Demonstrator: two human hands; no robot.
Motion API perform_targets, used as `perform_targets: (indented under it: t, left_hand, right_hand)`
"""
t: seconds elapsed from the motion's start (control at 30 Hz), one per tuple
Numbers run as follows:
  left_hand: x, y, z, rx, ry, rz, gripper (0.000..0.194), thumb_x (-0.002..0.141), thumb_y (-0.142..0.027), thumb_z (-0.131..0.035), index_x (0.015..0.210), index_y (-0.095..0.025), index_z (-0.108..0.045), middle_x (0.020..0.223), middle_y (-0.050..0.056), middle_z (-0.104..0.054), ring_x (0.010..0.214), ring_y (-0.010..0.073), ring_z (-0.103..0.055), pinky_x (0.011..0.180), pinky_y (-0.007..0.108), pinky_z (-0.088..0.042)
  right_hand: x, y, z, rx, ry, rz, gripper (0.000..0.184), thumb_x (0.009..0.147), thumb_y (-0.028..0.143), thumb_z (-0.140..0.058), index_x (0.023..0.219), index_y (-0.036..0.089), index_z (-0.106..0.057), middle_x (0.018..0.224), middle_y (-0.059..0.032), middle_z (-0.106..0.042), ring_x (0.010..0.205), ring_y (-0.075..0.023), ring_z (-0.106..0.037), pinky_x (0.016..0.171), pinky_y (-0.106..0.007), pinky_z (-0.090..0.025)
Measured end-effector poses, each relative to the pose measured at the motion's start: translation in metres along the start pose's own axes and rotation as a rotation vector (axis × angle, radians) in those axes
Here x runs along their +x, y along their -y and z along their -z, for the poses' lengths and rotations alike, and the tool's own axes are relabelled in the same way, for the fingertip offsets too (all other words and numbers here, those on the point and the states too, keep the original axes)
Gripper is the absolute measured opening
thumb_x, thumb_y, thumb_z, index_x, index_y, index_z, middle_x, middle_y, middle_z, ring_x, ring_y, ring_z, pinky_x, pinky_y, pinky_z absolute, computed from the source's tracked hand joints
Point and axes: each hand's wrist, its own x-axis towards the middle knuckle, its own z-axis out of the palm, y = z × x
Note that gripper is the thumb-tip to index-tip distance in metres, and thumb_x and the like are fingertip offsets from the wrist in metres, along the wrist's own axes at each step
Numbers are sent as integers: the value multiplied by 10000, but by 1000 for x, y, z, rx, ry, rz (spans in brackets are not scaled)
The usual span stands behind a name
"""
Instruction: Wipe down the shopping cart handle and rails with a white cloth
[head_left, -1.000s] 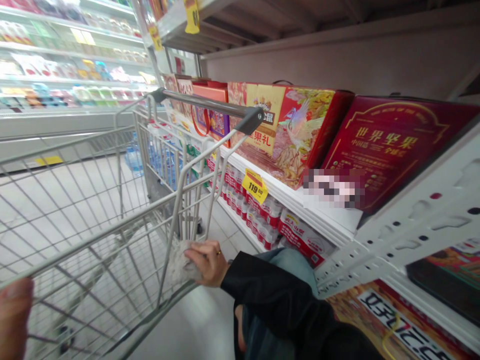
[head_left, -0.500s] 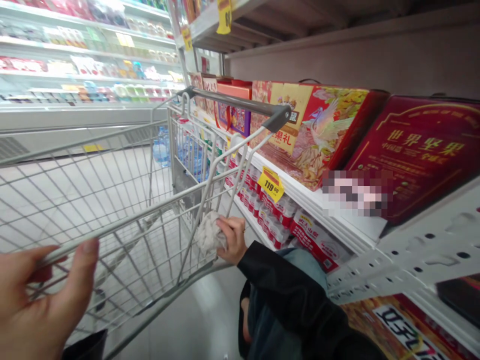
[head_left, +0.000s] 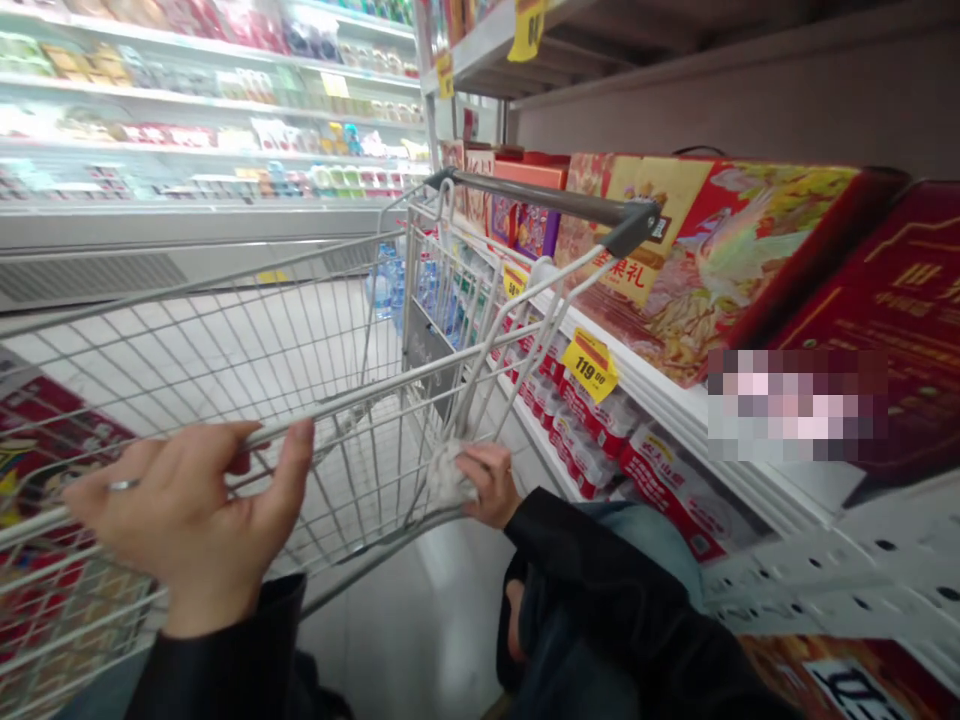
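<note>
A wire shopping cart (head_left: 352, 400) stands in front of me, its grey handle bar (head_left: 532, 192) at the far right end. My left hand (head_left: 202, 500), with a ring on one finger, is closed round the cart's top side rail. In my right hand (head_left: 491, 482) is a crumpled whitish cloth (head_left: 450, 475), pressed against the lower wires near the cart's handle end. The fingertips sink into the cloth, and part of the wire behind it is hidden.
To the right a shelf holds gift boxes (head_left: 645, 260), with shrink-wrapped bottle packs (head_left: 585, 430) below and a yellow price tag (head_left: 589, 365) on its edge. Blue water bottles (head_left: 386, 285) stand beyond the cart. A stocked refrigerated display (head_left: 187, 130) runs along the back.
The view has swung left, so the cart and shelf appear further right. More of my left hand and forearm shows. The cloth stays against the cart's lower wires.
</note>
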Motion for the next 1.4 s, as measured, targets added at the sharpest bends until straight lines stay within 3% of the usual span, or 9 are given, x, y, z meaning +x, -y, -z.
perform_targets:
  t: [0.17,0.4,0.5,0.63,0.73,0.83,0.97,1.23,1.4]
  left_hand:
    - [0,0,0,158,-60,-136,367,817,-592,-651,777,-234,-578,651,-19,-562,719,177,-452,885,389,-246]
    - [-2,3,2,193,-48,-157,338,829,-558,-676,803,-236,-578,665,-24,-563,731,175,-477,905,384,-274]
    - [-3,2,2,201,-31,-157,331,831,-551,-681,820,-236,-581,678,-20,-570,745,177,-481,910,386,-275]
    - [-3,1,-1,168,-62,-161,348,837,-566,-666,795,-235,-566,666,-20,-565,731,174,-466,891,386,-257]
    - [-3,1,-3,140,-96,-161,370,832,-588,-661,771,-241,-550,644,-23,-547,718,176,-457,880,388,-246]
    - [-3,1,-3,141,-94,-171,350,830,-574,-678,783,-249,-559,635,-27,-539,713,180,-459,877,388,-247]
    - [-3,-1,0,146,-104,-192,323,831,-547,-697,803,-253,-567,634,-32,-536,705,184,-459,874,388,-253]
    - [-2,-5,-1,126,-119,-204,327,841,-539,-687,783,-246,-553,628,-38,-520,694,176,-447,859,382,-247]
    - [-2,-3,-2,130,-112,-207,324,836,-541,-694,800,-246,-564,634,-38,-527,697,176,-451,860,383,-247]
  right_hand:
    - [10,9,3,6,-56,-115,494,907,318,-450,1380,183,-499,1273,-166,-548,1154,-272,-553,928,-467,-523]
    - [-47,40,-33,72,167,198,306,876,181,-597,1170,253,-640,1148,-69,-648,1074,-172,-579,897,-314,-515]
    - [-29,31,-21,73,144,196,320,898,187,-586,1210,245,-630,1176,-78,-643,1122,-176,-568,935,-325,-513]
    - [6,16,4,46,31,4,434,899,298,-564,1321,195,-579,1284,-144,-569,1199,-258,-542,981,-441,-517]
    - [4,21,2,40,54,-19,455,874,303,-608,1314,192,-591,1319,-154,-549,1213,-279,-537,980,-461,-519]
    - [-21,40,-19,20,197,114,332,885,224,-626,1214,263,-641,1262,-89,-604,1157,-222,-554,960,-392,-521]
    - [-38,56,-38,57,229,337,236,909,200,-640,1126,288,-665,1208,-20,-650,1037,-163,-562,898,-316,-514]
    - [21,10,4,41,-93,-52,484,974,417,-491,1411,210,-481,1326,-161,-527,1199,-284,-524,974,-492,-508]
    - [-17,21,-15,47,36,92,425,877,285,-656,1291,235,-572,1293,-128,-533,1211,-265,-512,994,-449,-494]
